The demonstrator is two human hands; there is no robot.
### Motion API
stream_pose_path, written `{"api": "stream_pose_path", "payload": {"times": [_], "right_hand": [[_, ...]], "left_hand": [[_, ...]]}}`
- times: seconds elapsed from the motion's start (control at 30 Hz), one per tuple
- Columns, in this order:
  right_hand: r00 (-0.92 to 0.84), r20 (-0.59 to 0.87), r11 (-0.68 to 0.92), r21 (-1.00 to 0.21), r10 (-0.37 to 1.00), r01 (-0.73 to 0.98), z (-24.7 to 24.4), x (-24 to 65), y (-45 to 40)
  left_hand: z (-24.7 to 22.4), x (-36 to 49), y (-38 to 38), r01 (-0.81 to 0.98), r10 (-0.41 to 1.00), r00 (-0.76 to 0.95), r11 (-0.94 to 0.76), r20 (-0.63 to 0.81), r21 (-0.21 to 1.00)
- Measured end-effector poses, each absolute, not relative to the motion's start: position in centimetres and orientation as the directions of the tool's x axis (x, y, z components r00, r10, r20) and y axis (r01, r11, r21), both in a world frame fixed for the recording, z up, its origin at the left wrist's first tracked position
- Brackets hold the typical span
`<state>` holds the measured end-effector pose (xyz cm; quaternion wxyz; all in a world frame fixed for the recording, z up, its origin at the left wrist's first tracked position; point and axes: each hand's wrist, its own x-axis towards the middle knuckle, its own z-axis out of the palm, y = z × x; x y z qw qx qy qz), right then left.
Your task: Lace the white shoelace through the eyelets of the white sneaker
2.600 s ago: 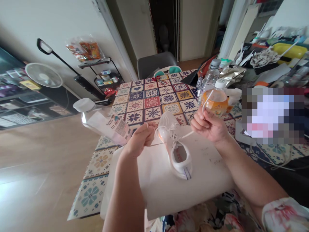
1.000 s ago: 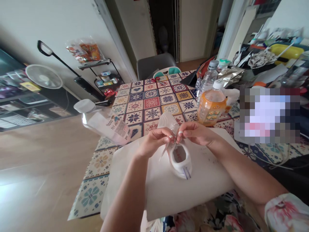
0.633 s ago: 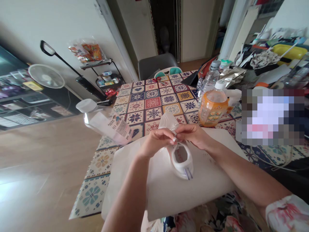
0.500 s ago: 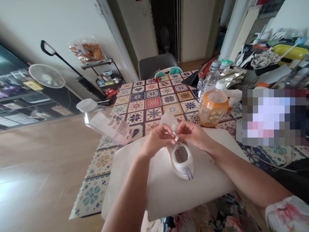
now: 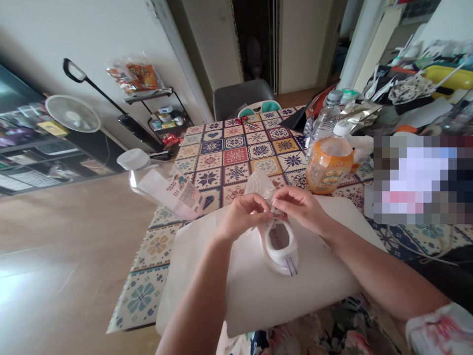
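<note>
A white shoe (image 5: 282, 255) stands on a white mat (image 5: 314, 281), its opening toward me and two purplish stripes at its heel. Over the front of the shoe, my left hand (image 5: 246, 214) pinches a white shoelace (image 5: 272, 209) between thumb and fingers. My right hand (image 5: 298, 209) meets it there, fingertips closed on the same lace. Fingers partly cover the knot area, so the lace's exact shape is hard to make out. Beyond the hands the pale toe (image 5: 258, 182) shows.
Left of the mat is a large clear bottle (image 5: 162, 187) with pink contents. An orange bottle (image 5: 328, 165) and a clear bottle (image 5: 327, 118) stand at the right. Red scissors (image 5: 244, 120) lie at the far end of the patterned tablecloth (image 5: 236, 157). Clutter (image 5: 410, 91) fills the right side.
The fingertips have shifted slightly on the lace, and its white end, visible between them before, is now mostly covered. The shoe stays in place; the view moved a little.
</note>
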<state>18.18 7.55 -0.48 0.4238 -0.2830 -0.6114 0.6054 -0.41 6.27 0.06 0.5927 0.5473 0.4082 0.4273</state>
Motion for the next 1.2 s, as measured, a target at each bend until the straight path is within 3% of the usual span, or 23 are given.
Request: {"api": "stream_pose_path", "payload": {"times": [0.13,0.33,0.47,0.6,0.77,0.87,0.93,1.0,1.1,1.2], "right_hand": [[-0.444,0.215,0.155,-0.973,0.870,-0.168,-0.7,18.1,7.6],[-0.529,0.350,0.467,-0.879,0.773,0.101,0.1,18.6,7.8],[-0.525,0.387,0.543,-0.820,0.758,0.179,-0.1,18.8,8.2],[-0.559,0.306,0.451,-0.882,0.770,0.139,-0.2,18.9,8.5],[-0.654,0.059,0.126,-0.991,0.754,0.055,-0.4,19.1,8.5],[-0.657,0.049,0.103,-0.994,0.752,0.044,-0.3,19.0,8.4],[-0.638,0.112,0.206,-0.976,0.762,0.075,-0.3,19.0,8.3],[-0.604,0.255,0.416,-0.898,0.755,0.141,-0.2,18.8,8.2],[-0.547,0.492,0.699,-0.661,0.678,0.272,-0.3,18.5,7.9],[-0.526,0.635,0.822,-0.485,0.566,0.299,-0.6,18.2,7.8]], "left_hand": [[0.0,-0.5,6.4,-0.068,0.958,0.283,0.058,-0.036,0.996],[0.2,-0.4,6.4,-0.170,0.969,0.243,0.090,-0.046,0.981],[0.0,-0.6,6.5,-0.138,0.969,0.236,0.113,-0.078,0.984],[0.0,-0.7,6.6,-0.106,0.970,0.232,0.095,-0.069,0.990],[0.3,-0.7,6.6,0.002,0.974,0.220,0.055,-0.054,0.999],[0.3,-0.8,6.6,0.040,0.972,0.233,0.021,-0.030,0.999],[0.2,-0.8,6.6,0.038,0.971,0.239,0.000,-0.009,0.999],[0.1,-0.9,6.7,0.040,0.970,0.245,-0.010,0.000,0.999],[0.0,-0.9,6.9,0.058,0.965,0.263,-0.021,0.005,0.998],[-0.1,-0.9,7.0,0.085,0.964,0.267,-0.028,0.004,0.996]]}}
